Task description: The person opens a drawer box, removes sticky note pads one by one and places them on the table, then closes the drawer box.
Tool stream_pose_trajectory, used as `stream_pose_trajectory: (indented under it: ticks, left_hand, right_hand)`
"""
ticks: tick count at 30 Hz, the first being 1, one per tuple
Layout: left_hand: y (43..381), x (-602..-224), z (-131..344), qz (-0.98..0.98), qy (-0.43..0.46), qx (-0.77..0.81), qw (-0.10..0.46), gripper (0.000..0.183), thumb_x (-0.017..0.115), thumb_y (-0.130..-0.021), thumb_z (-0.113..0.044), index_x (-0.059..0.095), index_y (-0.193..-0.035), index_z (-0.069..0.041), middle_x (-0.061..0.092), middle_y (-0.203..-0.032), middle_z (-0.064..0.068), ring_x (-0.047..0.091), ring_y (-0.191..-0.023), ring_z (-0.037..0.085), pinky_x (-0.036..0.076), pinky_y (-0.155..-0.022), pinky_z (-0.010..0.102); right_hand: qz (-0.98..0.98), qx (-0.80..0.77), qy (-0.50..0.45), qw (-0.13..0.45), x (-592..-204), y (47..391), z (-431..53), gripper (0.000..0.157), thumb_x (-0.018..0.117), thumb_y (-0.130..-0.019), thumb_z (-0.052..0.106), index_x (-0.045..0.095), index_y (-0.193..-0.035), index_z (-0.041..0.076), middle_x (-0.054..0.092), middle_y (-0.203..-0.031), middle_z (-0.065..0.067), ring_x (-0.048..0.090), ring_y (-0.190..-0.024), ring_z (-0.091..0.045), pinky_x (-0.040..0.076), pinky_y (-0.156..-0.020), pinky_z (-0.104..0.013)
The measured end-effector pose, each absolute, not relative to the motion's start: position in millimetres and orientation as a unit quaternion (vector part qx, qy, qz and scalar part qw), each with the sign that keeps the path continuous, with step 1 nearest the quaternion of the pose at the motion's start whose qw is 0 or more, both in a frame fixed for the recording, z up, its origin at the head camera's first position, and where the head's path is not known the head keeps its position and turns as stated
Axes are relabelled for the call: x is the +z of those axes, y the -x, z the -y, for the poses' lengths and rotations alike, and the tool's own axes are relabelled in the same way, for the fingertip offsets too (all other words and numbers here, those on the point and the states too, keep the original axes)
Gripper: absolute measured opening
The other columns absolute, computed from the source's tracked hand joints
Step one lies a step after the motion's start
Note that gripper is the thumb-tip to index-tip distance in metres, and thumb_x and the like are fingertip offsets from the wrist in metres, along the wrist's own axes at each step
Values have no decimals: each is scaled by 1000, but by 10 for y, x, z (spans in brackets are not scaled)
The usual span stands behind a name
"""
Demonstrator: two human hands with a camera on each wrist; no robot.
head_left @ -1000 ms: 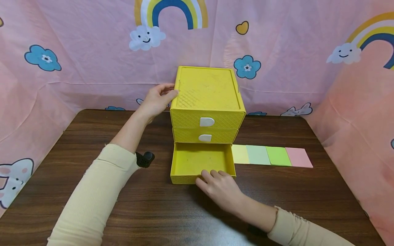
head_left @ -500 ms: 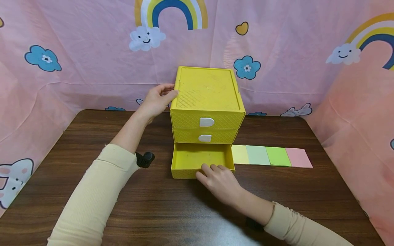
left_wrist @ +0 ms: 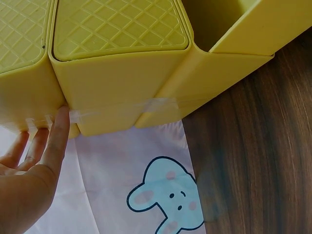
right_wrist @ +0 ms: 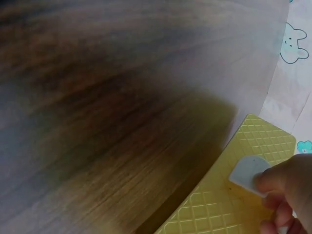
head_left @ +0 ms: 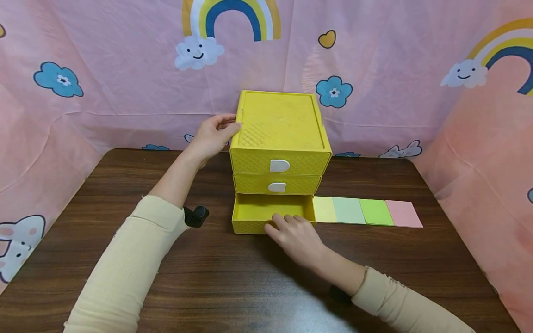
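A yellow three-tier drawer unit stands at the back middle of the table, its two upper drawers closed. Its bottom drawer is partly pulled out, with a bare yellow floor. My right hand is at the drawer's front; in the right wrist view the thumb and curled fingers hold its white handle. My left hand steadies the unit's upper left side, thumb at the top edge. Those fingers lie fairly straight against the side wall in the left wrist view.
Right of the unit, a row of sticky notes lies flat: pale yellow, mint, green and pink. A pink patterned cloth hangs behind and beside the dark wooden table.
The bottom drawer has slid inward, toward the back, and my right hand has moved with it. My left hand has stayed in place on the unit.
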State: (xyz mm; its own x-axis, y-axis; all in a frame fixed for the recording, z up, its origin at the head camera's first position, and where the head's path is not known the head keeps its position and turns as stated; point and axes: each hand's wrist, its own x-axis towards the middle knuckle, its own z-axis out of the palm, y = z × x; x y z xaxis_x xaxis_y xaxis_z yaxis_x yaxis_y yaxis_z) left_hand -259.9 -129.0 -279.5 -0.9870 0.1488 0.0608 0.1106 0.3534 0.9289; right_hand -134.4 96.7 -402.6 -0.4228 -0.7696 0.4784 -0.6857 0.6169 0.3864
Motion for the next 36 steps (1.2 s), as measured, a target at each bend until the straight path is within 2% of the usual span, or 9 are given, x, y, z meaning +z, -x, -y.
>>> stream_pose_trajectory:
  ticks: [3, 10, 14, 19, 23, 27, 31, 36]
  left_hand:
    - [2604, -2796, 1292, -822, -80, 563, 18, 52, 51, -87, -36, 39, -131, -12, 44, -125, 6, 42, -113, 16, 41, -91, 30]
    - [2612, -2797, 1290, -821, -79, 566, 18, 52, 51, -86, -36, 39, -131, -12, 44, -125, 6, 42, -112, 16, 41, -90, 31]
    - [2614, -2802, 1290, -819, -78, 568, 23, 52, 51, -86, -36, 39, -131, -14, 45, -124, 4, 43, -111, 15, 44, -87, 31]
    - [2614, -2807, 1299, -821, -82, 565, 21, 52, 51, -87, -36, 38, -132, -13, 44, -125, 5, 42, -113, 16, 41, -90, 31]
    - [2617, -2813, 1295, -819, -81, 567, 21, 52, 51, -86, -36, 38, -131, -13, 44, -125, 5, 43, -112, 16, 42, -90, 32]
    - [2620, -2816, 1293, -819, -76, 569, 25, 53, 51, -86, -37, 38, -132, -14, 44, -126, 5, 43, -111, 16, 43, -89, 35]
    - [2620, -2816, 1294, -815, -75, 573, 29, 53, 51, -86, -37, 38, -132, -15, 44, -125, 4, 45, -109, 16, 46, -85, 34]
    - [2620, -2808, 1295, -817, -78, 570, 28, 52, 51, -86, -37, 38, -131, -15, 44, -124, 4, 44, -110, 15, 44, -87, 31]
  right_hand:
    - [844, -60, -430, 316, -4031, 1379, -967, 36, 20, -90, 1, 52, -78, 13, 43, -70, 0, 38, -47, -14, 31, -40, -22]
    - [829, -63, -434, 346, -3928, 1434, -973, 20, 40, -82, 3, 55, -76, 14, 45, -68, 0, 39, -45, -12, 25, -39, -19]
    - [828, -62, -431, 352, -3909, 1481, -975, 19, 42, -81, 2, 56, -76, 14, 45, -67, 0, 37, -43, -11, 22, -40, -19]
    - [826, -57, -429, 360, -3915, 1549, -970, 16, 46, -81, 3, 56, -75, 13, 43, -65, 0, 33, -43, -11, 23, -40, -19]
    - [825, -55, -427, 367, -3938, 1609, -961, 15, 46, -82, 5, 56, -74, 13, 43, -66, -1, 35, -42, -11, 23, -40, -19]
    - [829, -52, -420, 365, -3972, 1667, -949, 20, 41, -86, 12, 56, -74, 14, 44, -67, -1, 37, -41, -11, 20, -38, -18]
    - [832, -52, -415, 364, -3996, 1712, -941, 24, 37, -88, 15, 56, -74, 15, 44, -68, -1, 38, -41, -10, 16, -36, -18]
    - [828, -52, -414, 375, -4006, 1753, -941, 22, 40, -87, 15, 57, -74, 15, 46, -68, -1, 39, -41, -11, 13, -36, -17]
